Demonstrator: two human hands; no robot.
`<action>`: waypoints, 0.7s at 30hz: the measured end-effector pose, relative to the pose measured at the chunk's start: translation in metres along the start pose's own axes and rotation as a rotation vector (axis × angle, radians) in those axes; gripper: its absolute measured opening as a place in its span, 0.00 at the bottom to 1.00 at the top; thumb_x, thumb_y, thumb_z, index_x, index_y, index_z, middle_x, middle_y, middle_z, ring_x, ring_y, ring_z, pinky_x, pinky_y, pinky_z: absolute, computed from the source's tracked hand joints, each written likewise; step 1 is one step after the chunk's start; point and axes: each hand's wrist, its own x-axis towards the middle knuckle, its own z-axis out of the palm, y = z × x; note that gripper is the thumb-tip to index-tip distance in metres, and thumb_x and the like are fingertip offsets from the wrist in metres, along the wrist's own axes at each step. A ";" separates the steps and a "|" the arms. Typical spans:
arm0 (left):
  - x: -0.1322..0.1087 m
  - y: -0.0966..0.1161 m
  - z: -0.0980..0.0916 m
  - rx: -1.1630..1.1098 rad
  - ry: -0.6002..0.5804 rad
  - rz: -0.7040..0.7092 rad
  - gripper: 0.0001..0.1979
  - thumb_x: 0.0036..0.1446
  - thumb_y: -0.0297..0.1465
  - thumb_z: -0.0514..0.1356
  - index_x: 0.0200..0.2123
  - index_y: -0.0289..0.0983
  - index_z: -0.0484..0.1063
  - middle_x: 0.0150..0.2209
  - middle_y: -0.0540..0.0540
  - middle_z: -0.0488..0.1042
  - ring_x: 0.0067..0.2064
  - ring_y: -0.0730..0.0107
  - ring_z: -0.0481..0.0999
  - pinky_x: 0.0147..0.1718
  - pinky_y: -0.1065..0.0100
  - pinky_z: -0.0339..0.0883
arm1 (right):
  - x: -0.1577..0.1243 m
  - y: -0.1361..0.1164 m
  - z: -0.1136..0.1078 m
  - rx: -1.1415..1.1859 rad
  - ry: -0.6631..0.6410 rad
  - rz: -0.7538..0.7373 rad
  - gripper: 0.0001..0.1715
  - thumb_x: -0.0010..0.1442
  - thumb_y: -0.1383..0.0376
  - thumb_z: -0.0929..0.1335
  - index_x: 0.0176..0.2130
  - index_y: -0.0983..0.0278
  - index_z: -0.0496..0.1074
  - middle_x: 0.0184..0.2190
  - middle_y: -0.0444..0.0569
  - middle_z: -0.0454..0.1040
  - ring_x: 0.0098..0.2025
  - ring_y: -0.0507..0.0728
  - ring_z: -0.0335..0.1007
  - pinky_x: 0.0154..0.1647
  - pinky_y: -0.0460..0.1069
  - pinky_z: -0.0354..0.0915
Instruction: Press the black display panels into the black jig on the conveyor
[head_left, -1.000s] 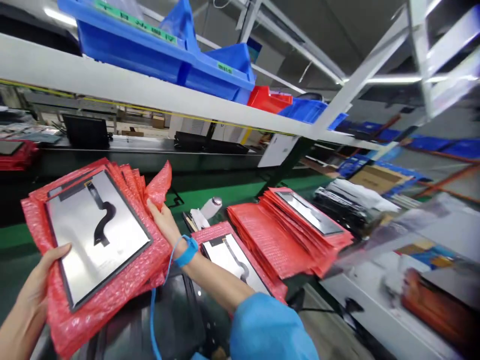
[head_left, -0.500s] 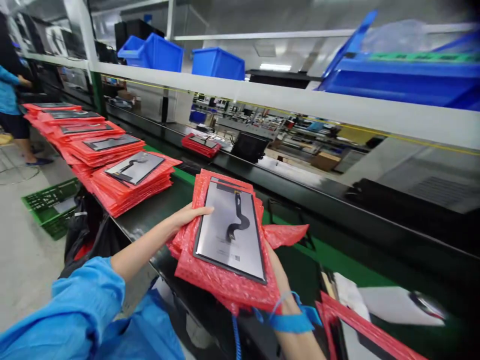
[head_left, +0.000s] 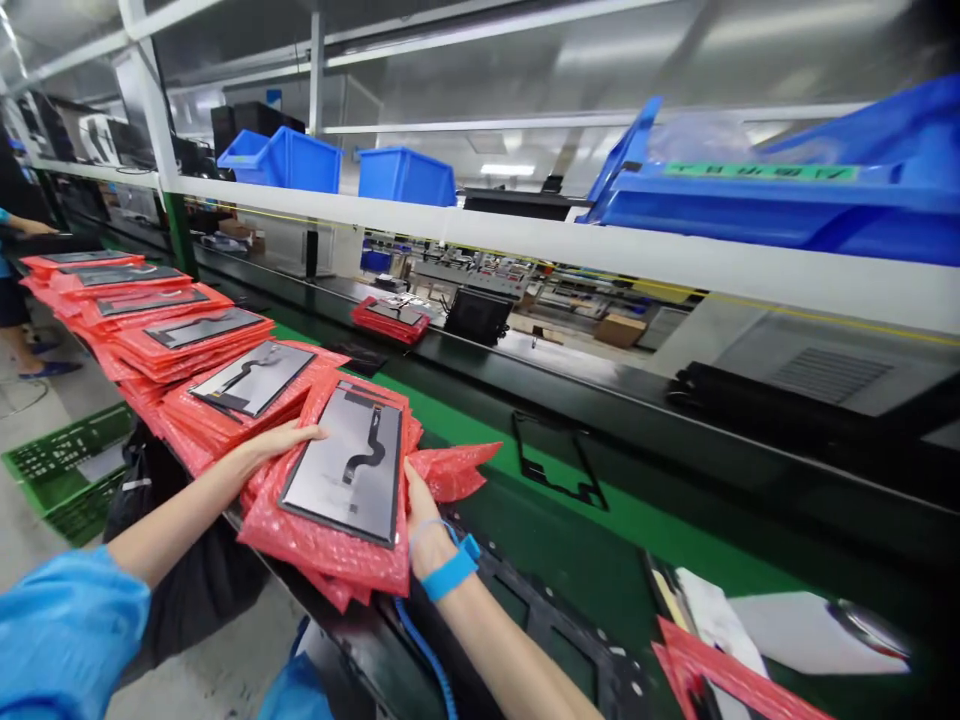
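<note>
Between my two hands is a stack of red bubble-wrap bags (head_left: 330, 555), with a grey display panel (head_left: 349, 460) lying on top. A dark curved flex cable runs across the panel's back. My left hand (head_left: 289, 440) grips the stack's left side, thumb over the panel's edge. On the opposite side my right hand (head_left: 424, 500) holds the right edge, its fingers partly hidden beneath the bags. A blue wrist strap (head_left: 451, 570) circles my right wrist. Just beyond the held stack lies another red-bagged pile with a display panel (head_left: 255, 378) on it.
More red bag stacks (head_left: 187, 325) line the bench to the left. A green crate (head_left: 67, 470) stands on the floor. Blue bins (head_left: 409, 178) sit on the shelf. A black frame (head_left: 559, 465) lies on the green mat. Another person's arm (head_left: 30, 225) shows at far left.
Both hands have carried the bag stack left, close up to the row of piles. A black frame on the mat is now uncovered. The view has shifted too.
</note>
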 end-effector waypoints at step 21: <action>-0.135 -0.134 0.075 -0.501 0.682 0.127 0.33 0.51 0.27 0.70 0.60 0.45 0.66 0.54 0.44 0.76 0.53 0.58 0.78 0.55 0.58 0.71 | 0.074 -0.045 -0.006 -1.086 -0.470 0.187 0.31 0.55 0.43 0.71 0.46 0.63 0.77 0.42 0.52 0.80 0.43 0.62 0.77 0.48 0.56 0.71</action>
